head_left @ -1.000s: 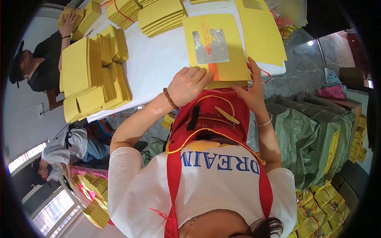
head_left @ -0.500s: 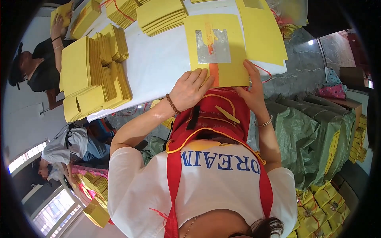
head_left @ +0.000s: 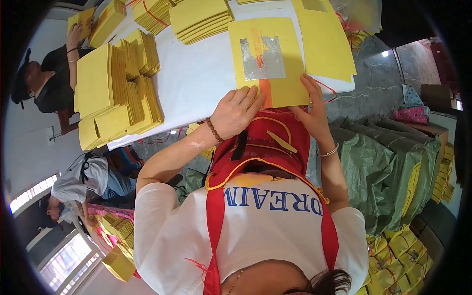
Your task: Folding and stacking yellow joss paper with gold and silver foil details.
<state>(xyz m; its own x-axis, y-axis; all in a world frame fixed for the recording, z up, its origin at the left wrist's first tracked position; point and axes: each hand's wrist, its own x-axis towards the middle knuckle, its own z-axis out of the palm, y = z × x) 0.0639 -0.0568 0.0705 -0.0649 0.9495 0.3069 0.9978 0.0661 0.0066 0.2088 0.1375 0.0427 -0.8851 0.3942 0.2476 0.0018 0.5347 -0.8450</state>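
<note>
A yellow sheet of paper (head_left: 295, 44), apparently topping a stack, lies at the table's near edge. It bears a silver foil square (head_left: 265, 66) and an orange-red stripe (head_left: 265, 93) running down to its near edge. My left hand (head_left: 238, 109) lies with its fingers laid out on the sheet's near left corner. At the near right corner is my right hand (head_left: 313, 108), its fingers along the right edge and its thumb apart at the near edge. Both hands are open and touch the paper. Whatever is under the sheet is hidden.
Folded yellow paper bundles (head_left: 96, 81) stand on the white table (head_left: 189, 78) at left; another stack (head_left: 201, 19) is behind. Larger yellow sheets (head_left: 327, 44) lie at right. Green wrapped bales (head_left: 366, 167) stand on the floor. Two other people (head_left: 54, 73) (head_left: 78, 179) are at left.
My hands and the yellow sheet stay almost still. At the far left, the other person's hand and the yellow bundle it holds have shifted slightly.
</note>
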